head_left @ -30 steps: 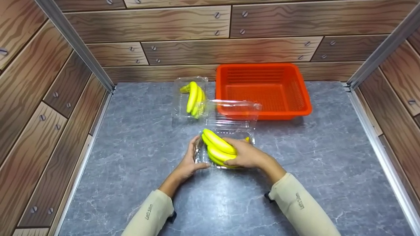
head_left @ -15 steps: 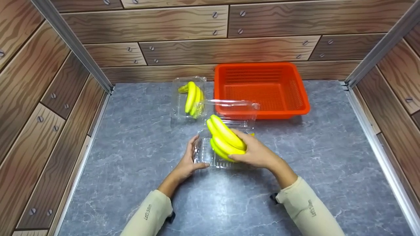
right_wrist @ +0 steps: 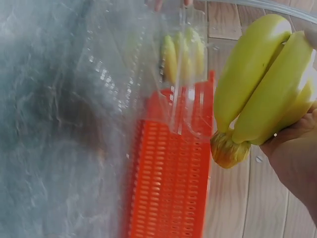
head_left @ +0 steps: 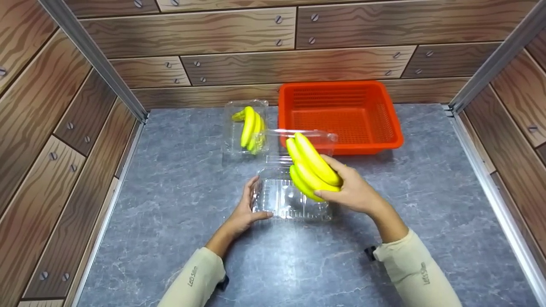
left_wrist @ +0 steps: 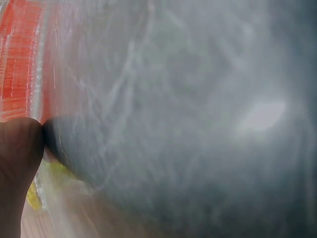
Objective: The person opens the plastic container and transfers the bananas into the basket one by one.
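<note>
My right hand (head_left: 356,187) grips a bunch of bananas (head_left: 313,168) by its stem end, raised over the right part of a clear plastic clamshell box (head_left: 292,207). In the right wrist view the bananas (right_wrist: 252,79) fill the upper right, with the hand (right_wrist: 297,153) behind them. The box's ribbed bottom shows bare, and its lid (head_left: 309,135) stands up at the back. At the box's left end, my left hand (head_left: 245,213) holds it, fingers along the side and thumb at the front corner. Only a dark digit (left_wrist: 22,153) shows in the left wrist view, against clear plastic.
An orange-red plastic basket (head_left: 396,132) stands behind the box, against the wood-patterned back wall (head_left: 239,70). To its left sits another clear box (head_left: 232,136) with a banana bunch (head_left: 251,130) in it. Metal rails (head_left: 503,209) edge the grey tabletop (head_left: 179,179).
My right hand has lifted the bananas out of the box, up and to the right, uncovering its bottom. The left hand has stayed at the box's left end.
</note>
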`<action>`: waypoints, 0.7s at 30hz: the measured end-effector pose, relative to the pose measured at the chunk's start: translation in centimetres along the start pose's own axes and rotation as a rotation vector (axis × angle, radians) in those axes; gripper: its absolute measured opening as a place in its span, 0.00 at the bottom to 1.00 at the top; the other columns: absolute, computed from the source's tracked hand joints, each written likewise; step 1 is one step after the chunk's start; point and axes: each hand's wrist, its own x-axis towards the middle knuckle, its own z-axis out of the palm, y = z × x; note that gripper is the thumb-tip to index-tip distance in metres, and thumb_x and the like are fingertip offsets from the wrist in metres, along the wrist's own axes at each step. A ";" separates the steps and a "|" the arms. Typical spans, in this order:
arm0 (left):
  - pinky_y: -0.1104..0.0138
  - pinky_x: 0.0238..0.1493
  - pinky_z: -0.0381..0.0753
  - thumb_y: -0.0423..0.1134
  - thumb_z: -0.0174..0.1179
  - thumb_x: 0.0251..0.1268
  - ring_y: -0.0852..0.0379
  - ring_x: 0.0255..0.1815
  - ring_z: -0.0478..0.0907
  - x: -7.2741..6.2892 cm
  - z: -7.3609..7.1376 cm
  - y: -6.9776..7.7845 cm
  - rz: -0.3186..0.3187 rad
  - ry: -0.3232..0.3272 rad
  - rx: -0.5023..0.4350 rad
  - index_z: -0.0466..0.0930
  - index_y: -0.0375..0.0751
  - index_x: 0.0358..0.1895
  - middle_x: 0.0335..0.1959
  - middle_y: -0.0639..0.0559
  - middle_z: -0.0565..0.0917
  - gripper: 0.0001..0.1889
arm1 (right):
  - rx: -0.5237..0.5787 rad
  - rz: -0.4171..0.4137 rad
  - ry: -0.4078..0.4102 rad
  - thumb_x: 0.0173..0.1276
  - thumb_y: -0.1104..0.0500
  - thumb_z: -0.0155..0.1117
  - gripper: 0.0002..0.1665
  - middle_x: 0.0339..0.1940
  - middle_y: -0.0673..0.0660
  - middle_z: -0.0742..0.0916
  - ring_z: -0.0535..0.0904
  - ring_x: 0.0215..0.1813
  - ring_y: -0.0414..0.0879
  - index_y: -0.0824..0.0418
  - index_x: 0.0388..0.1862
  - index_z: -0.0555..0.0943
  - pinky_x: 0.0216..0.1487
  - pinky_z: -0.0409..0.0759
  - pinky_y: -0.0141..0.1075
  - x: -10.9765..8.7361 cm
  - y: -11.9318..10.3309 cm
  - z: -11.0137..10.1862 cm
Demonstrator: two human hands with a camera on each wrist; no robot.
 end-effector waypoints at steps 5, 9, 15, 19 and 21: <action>0.44 0.92 0.38 0.26 0.75 0.53 0.39 0.93 0.39 0.1 -0.1 0.0 -0.008 0.002 0.014 0.43 0.50 0.86 0.91 0.39 0.45 0.61 | 0.037 -0.040 0.042 0.61 0.61 0.82 0.52 0.52 0.54 0.85 0.79 0.50 0.49 0.50 0.82 0.70 0.52 0.81 0.32 -0.6 -0.9 -1.1; 0.44 0.92 0.37 0.26 0.75 0.53 0.41 0.93 0.37 0.2 -0.1 0.0 -0.014 -0.003 0.014 0.43 0.49 0.87 0.91 0.39 0.44 0.62 | 0.089 -0.078 0.105 0.60 0.67 0.81 0.51 0.54 0.53 0.85 0.80 0.49 0.47 0.53 0.81 0.72 0.51 0.84 0.32 -1.2 -1.7 -2.3; 0.44 0.92 0.40 0.25 0.75 0.52 0.39 0.92 0.39 0.2 0.0 0.0 -0.006 -0.015 0.009 0.43 0.48 0.87 0.91 0.37 0.45 0.62 | 0.215 -0.093 0.220 0.60 0.75 0.75 0.46 0.52 0.54 0.87 0.84 0.48 0.47 0.60 0.78 0.74 0.46 0.91 0.34 -1.3 -2.7 -4.7; 0.44 0.92 0.39 0.25 0.75 0.52 0.38 0.92 0.40 0.1 0.0 0.0 -0.004 -0.010 0.011 0.43 0.48 0.87 0.91 0.37 0.46 0.62 | 0.283 -0.086 0.294 0.60 0.76 0.73 0.43 0.51 0.55 0.88 0.84 0.48 0.46 0.62 0.76 0.76 0.48 0.90 0.32 -0.5 -2.5 -6.5; 0.43 0.92 0.39 0.25 0.75 0.52 0.38 0.92 0.40 0.1 -0.1 0.0 0.004 -0.009 0.012 0.43 0.47 0.87 0.90 0.36 0.46 0.62 | 0.311 -0.088 0.342 0.61 0.76 0.72 0.41 0.50 0.55 0.89 0.84 0.48 0.45 0.63 0.75 0.77 0.49 0.90 0.31 0.0 -1.9 -7.4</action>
